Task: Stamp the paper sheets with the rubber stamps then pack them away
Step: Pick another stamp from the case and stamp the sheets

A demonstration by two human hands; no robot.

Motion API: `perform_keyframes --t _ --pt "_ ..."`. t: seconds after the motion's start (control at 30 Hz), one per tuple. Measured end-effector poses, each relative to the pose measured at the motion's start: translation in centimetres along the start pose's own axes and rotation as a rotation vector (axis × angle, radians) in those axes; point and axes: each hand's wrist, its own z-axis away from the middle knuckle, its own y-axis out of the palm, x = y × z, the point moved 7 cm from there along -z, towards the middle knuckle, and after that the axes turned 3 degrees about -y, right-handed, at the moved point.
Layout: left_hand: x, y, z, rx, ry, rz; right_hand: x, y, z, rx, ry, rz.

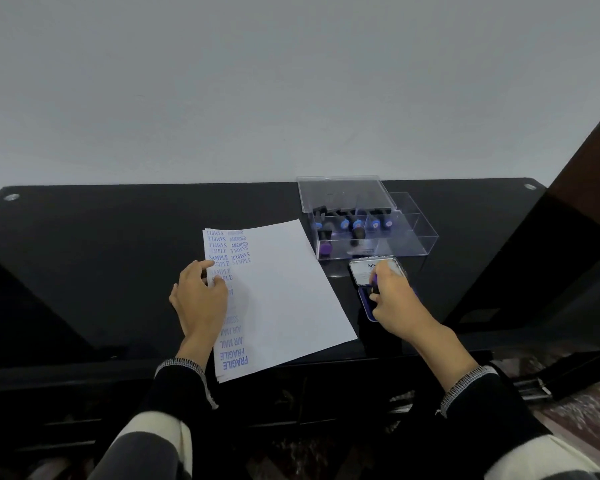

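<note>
At the bottom of the frame two dark sleeves with pale knitted cuffs reach forward over the black bench. Left of centre, the left hand lies flat on the left edge of the paper sheets, its fingers spread and holding nothing; the stack rests at a slant in the middle of the frame, its near corner past the bench's front edge. Blue prints run down the sheet's left side: FRAGILE and AIR MAIL nearest, SAMPLE and AMENDED farther up. Right of centre, the right hand has its grip closed around a rubber stamp, of which only a dark and purple bit shows, set down on the open ink pad just beside the paper. Farther back, upper right of the paper, stands a clear plastic box with its lid raised, more stamps with blue and purple ends lying in its compartments.
</note>
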Motion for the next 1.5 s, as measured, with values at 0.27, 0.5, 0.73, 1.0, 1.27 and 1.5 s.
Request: perform_keyframes --t 0.27,0.5,0.73,1.0,1.27,1.5 --pt "-0.3 0.1 -0.3 -0.003 -0.019 -0.117 0.0 0.1 0.0 -0.058 -0.018 0.013" --pt "-1.0 0.2 -1.4 0.052 0.043 -0.183 1.8 0.2 -1.1 -0.001 -0.014 0.010" --pt "-0.7 0.5 -2.2 0.203 0.223 -0.167 9.2 3.9 -3.8 -0.059 -0.182 -0.342" --pt "-0.3 0.7 -2.1 0.231 0.228 -0.238 13.9 9.9 -7.8 -0.165 -0.328 -0.375" --pt "0.0 0.8 -2.6 0.203 0.243 -0.288 15.2 12.0 -9.6 -0.208 -0.395 -0.280" --pt "0.0 0.8 -2.6 0.192 0.243 -0.290 15.0 12.8 -9.5 -0.220 -0.415 -0.271"
